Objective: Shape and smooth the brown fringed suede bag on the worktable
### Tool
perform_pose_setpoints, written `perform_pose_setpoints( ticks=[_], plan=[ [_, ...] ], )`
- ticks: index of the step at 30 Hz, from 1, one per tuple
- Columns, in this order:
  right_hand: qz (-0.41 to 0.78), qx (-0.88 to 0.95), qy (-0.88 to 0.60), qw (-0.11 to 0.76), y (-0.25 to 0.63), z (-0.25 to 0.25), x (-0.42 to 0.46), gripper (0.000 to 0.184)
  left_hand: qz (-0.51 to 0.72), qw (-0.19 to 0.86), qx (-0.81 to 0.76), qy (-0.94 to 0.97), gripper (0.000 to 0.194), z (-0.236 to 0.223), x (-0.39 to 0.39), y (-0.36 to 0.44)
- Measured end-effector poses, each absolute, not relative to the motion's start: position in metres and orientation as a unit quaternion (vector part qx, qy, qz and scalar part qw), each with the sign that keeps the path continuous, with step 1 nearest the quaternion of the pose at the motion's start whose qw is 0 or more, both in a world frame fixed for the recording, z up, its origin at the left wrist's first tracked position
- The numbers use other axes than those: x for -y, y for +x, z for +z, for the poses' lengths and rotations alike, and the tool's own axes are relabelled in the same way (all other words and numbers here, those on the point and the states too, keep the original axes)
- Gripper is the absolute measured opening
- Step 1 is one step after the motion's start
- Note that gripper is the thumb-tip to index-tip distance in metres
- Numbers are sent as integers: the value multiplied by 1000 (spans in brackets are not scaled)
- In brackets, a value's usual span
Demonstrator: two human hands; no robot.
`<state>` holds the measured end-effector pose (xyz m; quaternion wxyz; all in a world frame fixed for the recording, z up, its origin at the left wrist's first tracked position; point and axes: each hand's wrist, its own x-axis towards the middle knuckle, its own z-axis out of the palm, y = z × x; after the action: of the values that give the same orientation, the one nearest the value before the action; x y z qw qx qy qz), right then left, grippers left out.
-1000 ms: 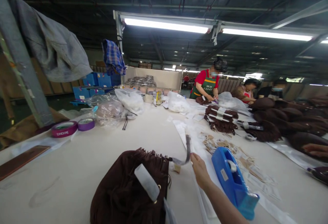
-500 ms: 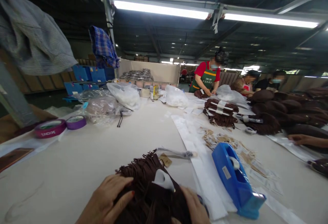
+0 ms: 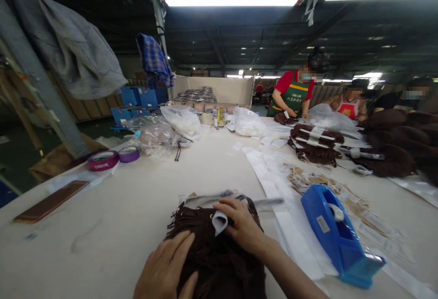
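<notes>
A dark brown fringed bag point(image 3: 222, 267) lies on the table in front of me, its fringe spread towards the left and far side. My left hand point(image 3: 167, 267) rests on the bag's left side, fingers stretched out and thumb apart. Across the bag's upper part reaches my right hand point(image 3: 241, 223), its fingers and thumb curled around a rolled piece of white paper point(image 3: 219, 222). Just beyond the bag lies a greyish wrapped strap point(image 3: 270, 201), partly hidden behind the right hand. Small metal eyelets show near the paper.
A blue tape dispenser point(image 3: 337, 235) stands at right, beside white sheets point(image 3: 290, 230) and tan tags point(image 3: 318, 178). Stacked brown bags point(image 3: 315, 141) lie farther back. Tape rolls point(image 3: 102, 159), a phone point(image 3: 51, 201) and plastic bags point(image 3: 153, 137) are at left. Co-workers point(image 3: 294, 89) stand across the table.
My right hand has moved from the bag's right side onto its upper part, at the white paper. The left hand stays on the left side. The view has shifted left.
</notes>
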<state>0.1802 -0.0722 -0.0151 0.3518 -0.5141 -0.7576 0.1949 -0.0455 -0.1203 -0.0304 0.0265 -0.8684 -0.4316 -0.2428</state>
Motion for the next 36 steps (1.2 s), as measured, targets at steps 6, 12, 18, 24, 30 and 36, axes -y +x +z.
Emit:
perform_pose_setpoints(
  ticks=[6, 12, 18, 24, 30, 36],
  plan=[
    [291, 494, -641, 510, 187, -11, 54, 43, -44, -138, 387, -911, 45, 14, 90, -7],
    [330, 594, -598, 425, 200, -2, 117, 57, -74, -150, 357, -919, 18, 8, 87, 10],
    [332, 666, -587, 319, 174, -16, 130, 84, -183, -526, 323, -765, 13, 38, 87, 24],
    [296, 433, -674, 519, 234, -59, 150, 43, -254, -373, 386, -805, 21, 32, 92, -27],
    [24, 520, -677, 520, 231, -51, 191, 28, -180, -279, 293, -897, 16, 5, 99, -27],
    [142, 736, -618, 236, 159, -24, 142, 34, -60, -389, 358, -847, 26, 20, 104, -2]
  ],
)
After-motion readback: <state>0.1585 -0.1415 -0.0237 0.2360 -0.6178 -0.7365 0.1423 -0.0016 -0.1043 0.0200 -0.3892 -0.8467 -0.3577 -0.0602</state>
